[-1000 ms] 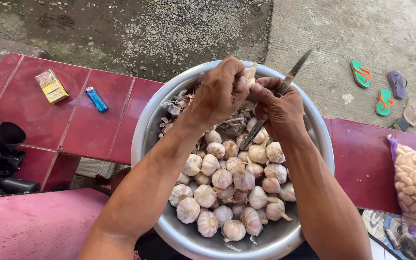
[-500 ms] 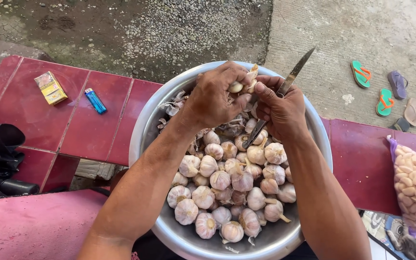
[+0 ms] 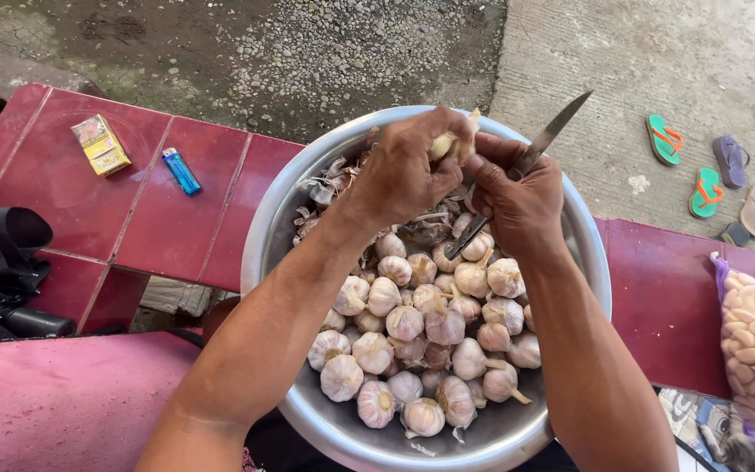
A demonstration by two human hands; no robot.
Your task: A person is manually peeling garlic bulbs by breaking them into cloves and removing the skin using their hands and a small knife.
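Over the wide round steel basin (image 3: pixel 264 236) of whole white garlic bulbs (image 3: pixel 421 332), left hand (image 3: pixel 408 170) pinches one pale garlic clove (image 3: pixel 441 147), right hand (image 3: pixel 517 205) clamps a slim steel-bladed knife (image 3: pixel 539 144) — looks like mid-peel; next cut needs the blade angled away from the thumb.

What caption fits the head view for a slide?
Left hand holds a garlic bulb, right hand a knife, over a metal bowl.
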